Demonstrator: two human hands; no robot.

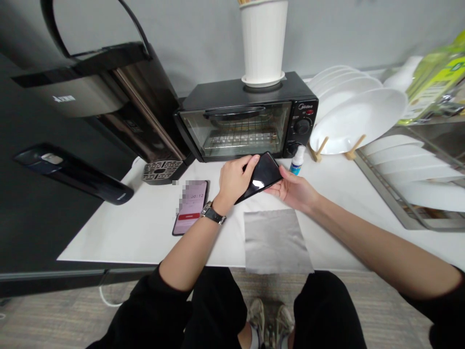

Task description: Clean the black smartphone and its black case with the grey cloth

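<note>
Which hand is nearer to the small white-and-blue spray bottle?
Right: the right hand is just on the near side of the bottle; the left hand is farther away, to its left.

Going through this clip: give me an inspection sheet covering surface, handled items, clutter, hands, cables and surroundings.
Surface: white counter, partly covered.
Handled items: black phone, held above the counter.
Clutter: gray cloth lying at the front edge; small spray bottle beyond the right hand; second phone, screen lit, at left.
Hands: left hand on the black phone, thumb across its front; right hand gripping its right end.
Cables: white cable below the counter; its ends cannot be traced.
Surroundings: toaster oven bearing a white cup; white plates upright at right.
</note>
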